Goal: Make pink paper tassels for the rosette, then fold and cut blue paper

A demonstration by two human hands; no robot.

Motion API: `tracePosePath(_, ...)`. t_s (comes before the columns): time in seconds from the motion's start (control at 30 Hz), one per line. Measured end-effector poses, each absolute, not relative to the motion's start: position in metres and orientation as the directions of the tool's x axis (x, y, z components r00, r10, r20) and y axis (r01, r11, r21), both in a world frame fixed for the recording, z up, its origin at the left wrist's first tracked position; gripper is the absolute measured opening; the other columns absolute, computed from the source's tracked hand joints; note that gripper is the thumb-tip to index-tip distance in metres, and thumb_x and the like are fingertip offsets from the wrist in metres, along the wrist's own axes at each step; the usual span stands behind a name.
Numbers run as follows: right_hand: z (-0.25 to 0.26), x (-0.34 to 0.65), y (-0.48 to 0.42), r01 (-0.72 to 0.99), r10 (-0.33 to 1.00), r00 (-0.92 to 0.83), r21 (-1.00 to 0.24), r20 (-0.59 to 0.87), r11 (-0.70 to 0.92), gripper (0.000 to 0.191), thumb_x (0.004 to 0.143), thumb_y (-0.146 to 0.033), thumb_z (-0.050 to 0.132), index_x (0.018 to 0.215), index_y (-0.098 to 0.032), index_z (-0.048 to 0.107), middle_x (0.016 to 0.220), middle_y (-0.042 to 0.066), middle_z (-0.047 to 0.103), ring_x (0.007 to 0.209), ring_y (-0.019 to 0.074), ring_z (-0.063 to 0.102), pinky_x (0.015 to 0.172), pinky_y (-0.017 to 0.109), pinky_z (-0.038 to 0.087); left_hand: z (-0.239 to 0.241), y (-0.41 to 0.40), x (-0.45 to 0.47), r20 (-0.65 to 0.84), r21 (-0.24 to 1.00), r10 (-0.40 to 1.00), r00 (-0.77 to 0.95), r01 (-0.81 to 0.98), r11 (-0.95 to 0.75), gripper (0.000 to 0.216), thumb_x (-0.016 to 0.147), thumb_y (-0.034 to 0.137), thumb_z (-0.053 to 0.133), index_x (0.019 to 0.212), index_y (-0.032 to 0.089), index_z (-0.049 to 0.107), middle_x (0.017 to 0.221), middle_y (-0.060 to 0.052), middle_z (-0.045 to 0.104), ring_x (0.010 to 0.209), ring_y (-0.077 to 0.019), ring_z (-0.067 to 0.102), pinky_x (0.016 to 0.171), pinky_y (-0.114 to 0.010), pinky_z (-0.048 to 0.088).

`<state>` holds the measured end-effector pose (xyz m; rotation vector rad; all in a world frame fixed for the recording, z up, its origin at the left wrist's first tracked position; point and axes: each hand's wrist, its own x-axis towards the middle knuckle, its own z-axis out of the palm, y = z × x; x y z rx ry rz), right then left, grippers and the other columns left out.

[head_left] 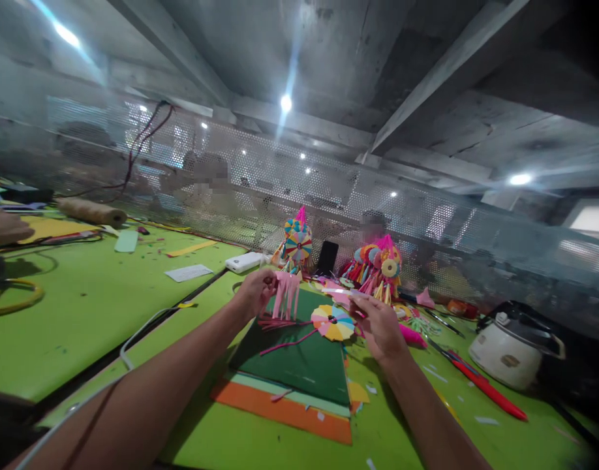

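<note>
My left hand [256, 292] is closed on the top of a pink paper fringe [286, 294], whose strips hang down over a dark green sheet [299, 356]. My right hand [378, 323] is closed on a thin pale stick-like thing [346, 292], held just right of the fringe. A round multicoloured paper fan [333, 322] lies between the two hands on the green sheet. Loose pink paper strips [284, 333] lie below the fringe.
Orange and pale sheets [284, 411] lie under the green one on the lime-green table [84, 313]. Finished colourful paper ornaments [297, 243] [378, 264] stand behind. A white cooker [512, 349], red tool [485, 388], white power bank [245, 262], twine roll [91, 211]. Another person's hand [6, 228] at far left. Perforated screen behind.
</note>
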<state>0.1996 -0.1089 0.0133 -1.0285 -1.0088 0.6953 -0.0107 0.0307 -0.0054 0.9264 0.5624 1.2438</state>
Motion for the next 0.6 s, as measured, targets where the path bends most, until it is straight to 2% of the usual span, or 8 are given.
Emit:
tracePosePath(0.1, 0.023, 0.179, -0.134, 0.090, 0.910, -0.068, -0.905, 0.410, 0.415, 0.020, 0.073, -0.034, 0.066, 0.065, -0.017, 0.068, 0.067, 0.002, 0.062, 0.068, 0.0149, 0.057, 0.069, 0.028, 0.046, -0.004, 0.030, -0.012, 0.120, 0.835, 0.954, 0.274, -0.548, 0.053, 0.014, 0.057, 0.017, 0.056, 0.054, 0.016, 0.042, 0.047, 0.007, 0.041, 0.040, -0.0036, 0.039, 0.042, -0.015, 0.035)
tracePosePath(0.13, 0.024, 0.170, -0.143, 0.143, 0.889, -0.254, -0.895, 0.380, 0.423, 0.019, 0.075, -0.034, 0.065, 0.067, -0.017, 0.068, 0.070, 0.003, 0.063, 0.069, 0.0148, 0.057, 0.068, 0.028, 0.046, -0.003, 0.029, -0.011, 0.118, 0.837, 0.950, 0.290, -0.543, 0.062, 0.014, 0.057, 0.018, 0.056, 0.055, 0.016, 0.042, 0.048, 0.007, 0.042, 0.041, -0.0039, 0.039, 0.042, -0.015, 0.035)
tracePosePath(0.2, 0.022, 0.152, -0.158, 0.234, 0.773, -0.597, -0.875, 0.216, 0.425, 0.017, 0.078, -0.033, 0.063, 0.071, -0.018, 0.068, 0.077, 0.003, 0.066, 0.072, 0.0147, 0.060, 0.068, 0.027, 0.047, -0.002, 0.026, -0.009, 0.109, 0.847, 0.938, 0.329, -0.525, 0.086, 0.014, 0.057, 0.018, 0.057, 0.055, 0.016, 0.043, 0.048, 0.006, 0.042, 0.041, -0.0043, 0.039, 0.041, -0.016, 0.034)
tracePosePath(0.27, 0.015, 0.137, -0.166, 0.302, 0.711, -0.682, -0.820, 0.169, 0.485, 0.023, 0.078, -0.032, 0.064, 0.060, -0.018, 0.060, 0.078, 0.003, 0.066, 0.074, 0.0135, 0.061, 0.070, 0.026, 0.047, -0.001, 0.021, -0.006, 0.101, 0.858, 0.920, 0.378, -0.501, 0.112, 0.014, 0.056, 0.018, 0.058, 0.055, 0.016, 0.044, 0.047, 0.006, 0.041, 0.040, -0.0045, 0.037, 0.039, -0.017, 0.031)
tracePosePath(0.33, 0.008, 0.130, -0.165, 0.350, 0.722, -0.660, -0.766, 0.206, 0.539, 0.032, 0.077, -0.031, 0.065, 0.052, -0.018, 0.050, 0.079, 0.002, 0.065, 0.073, 0.0126, 0.060, 0.068, 0.024, 0.046, 0.001, 0.015, -0.004, 0.107, 0.864, 0.900, 0.422, -0.488, 0.126, 0.014, 0.056, 0.017, 0.058, 0.055, 0.015, 0.044, 0.048, 0.006, 0.041, 0.040, -0.0045, 0.037, 0.040, -0.017, 0.030)
tracePosePath(0.4, 0.003, 0.132, -0.158, 0.404, 0.778, -0.556, -0.722, 0.294, 0.562, 0.034, 0.078, -0.030, 0.063, 0.050, -0.018, 0.047, 0.075, 0.001, 0.063, 0.070, 0.0118, 0.058, 0.065, 0.023, 0.045, 0.002, 0.009, -0.003, 0.136, 0.877, 0.861, 0.490, -0.464, 0.125, 0.012, 0.056, 0.015, 0.059, 0.056, 0.015, 0.046, 0.049, 0.005, 0.042, 0.042, -0.0047, 0.038, 0.041, -0.017, 0.030)
tracePosePath(0.5, 0.001, 0.148, -0.140, 0.505, 0.852, -0.181, -0.697, 0.492, 0.509, 0.029, 0.082, -0.032, 0.058, 0.057, -0.018, 0.055, 0.066, 0.000, 0.059, 0.063, 0.0119, 0.053, 0.062, 0.024, 0.043, 0.005, 0.001, -0.003, 0.157, 0.925, 0.735, 0.659, -0.360, 0.125, 0.007, 0.057, 0.015, 0.057, 0.058, 0.014, 0.050, 0.048, 0.004, 0.043, 0.042, -0.0061, 0.039, 0.041, -0.019, 0.029)
tracePosePath(0.6, 0.001, 0.168, -0.123, 0.495, 0.814, 0.138, -0.751, 0.564, 0.437, 0.023, 0.081, -0.038, 0.059, 0.077, -0.017, 0.063, 0.075, 0.003, 0.063, 0.069, 0.0148, 0.056, 0.065, 0.026, 0.044, 0.006, -0.008, -0.003, 0.135, 0.962, 0.627, 0.767, -0.252, 0.101, 0.004, 0.058, 0.015, 0.057, 0.058, 0.014, 0.053, 0.048, 0.003, 0.045, 0.043, -0.0074, 0.040, 0.041, -0.020, 0.028)
